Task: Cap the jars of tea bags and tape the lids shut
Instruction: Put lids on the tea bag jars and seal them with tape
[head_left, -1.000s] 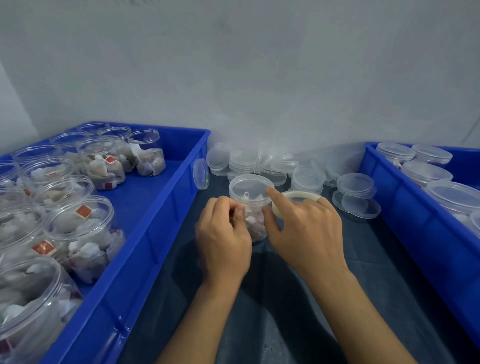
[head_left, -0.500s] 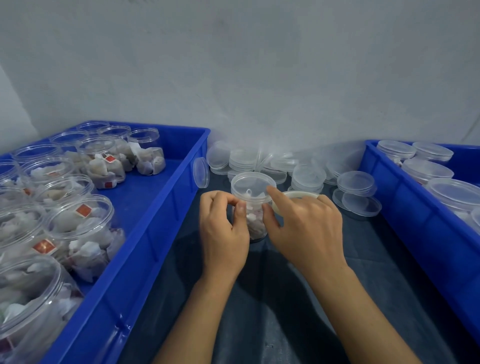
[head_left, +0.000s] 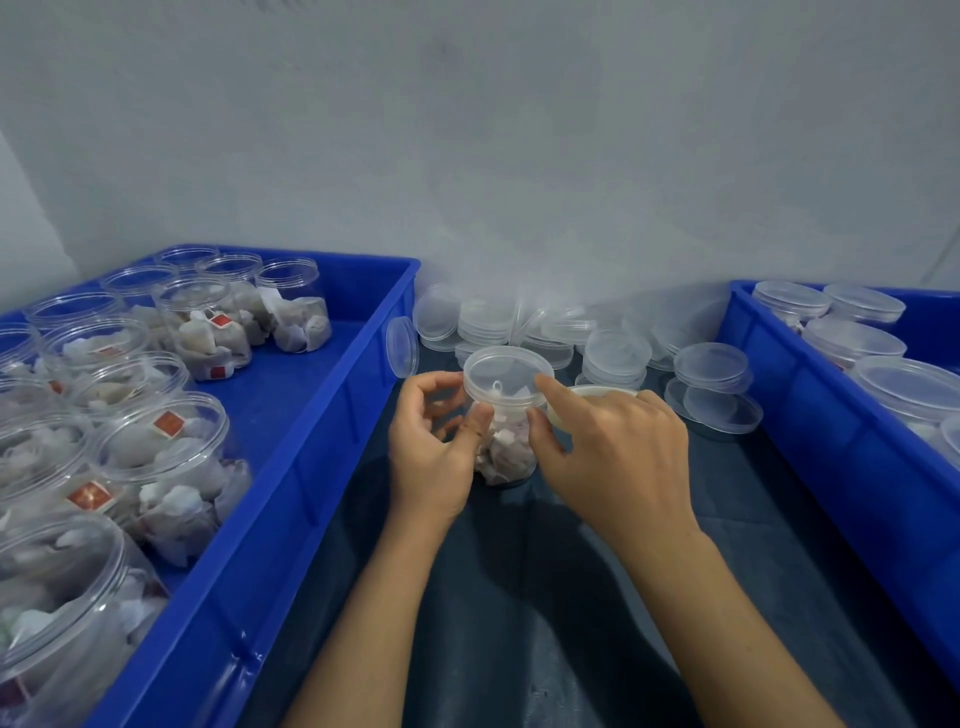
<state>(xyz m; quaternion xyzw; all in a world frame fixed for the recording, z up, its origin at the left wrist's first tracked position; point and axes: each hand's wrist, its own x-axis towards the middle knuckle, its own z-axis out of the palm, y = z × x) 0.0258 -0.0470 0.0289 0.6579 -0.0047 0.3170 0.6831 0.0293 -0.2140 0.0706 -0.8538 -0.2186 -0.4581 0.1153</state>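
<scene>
Dark tabletop runs between two blue crates. Both forearms reach in from the near edge. Left hand sits at the left side of a small clear jar of tea bags, thumb pressed on the jar wall just under the lid, other fingers curled loosely behind; its grip looks like a light hold on the jar. Right hand is on the jar's right side, index finger stretched onto the lid's rim, thumb against the jar wall; a pale tape roll is partly hidden under this hand, and I cannot tell if the grip has it. The jar stands upright on the tabletop, lid on.

Left crate holds many open jars of tea bags. Right crate holds lidded jars. Farther back, loose clear lids are stacked against the grey wall.
</scene>
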